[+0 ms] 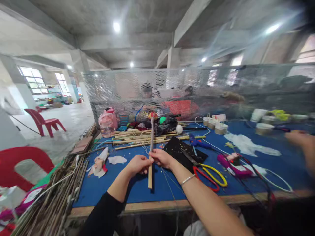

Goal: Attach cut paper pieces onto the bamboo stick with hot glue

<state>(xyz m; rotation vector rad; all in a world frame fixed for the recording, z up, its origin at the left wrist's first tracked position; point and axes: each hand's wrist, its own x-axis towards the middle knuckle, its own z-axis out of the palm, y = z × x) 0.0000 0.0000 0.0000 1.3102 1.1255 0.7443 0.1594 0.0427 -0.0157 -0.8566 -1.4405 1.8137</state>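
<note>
A slim wooden stick (pixel 150 177) points away from me over the blue table, its upper part greyer and blurred. My left hand (pixel 139 164) pinches it from the left, thumb and finger closed. From the right, my right hand (pixel 161 158) grips the stick slightly higher up. Thin grey string (pixel 169 185) trails from beside my right hand down over the table's front edge; whether it is tied to the stick I cannot tell. Scissors (pixel 209 175) with one red and one yellow handle lie right of my right forearm, their blades over a black cloth (pixel 180 149).
Bamboo sticks (pixel 137 139) lie behind my hands, near a pink jug (pixel 108 123). A blue glue gun (pixel 199 142) and tape rolls (pixel 220 128) are at right, where another person's hand (pixel 299 137) reaches in. Thin stalks (pixel 52 190) line the left edge; perforated metal screen (pixel 123 95) behind.
</note>
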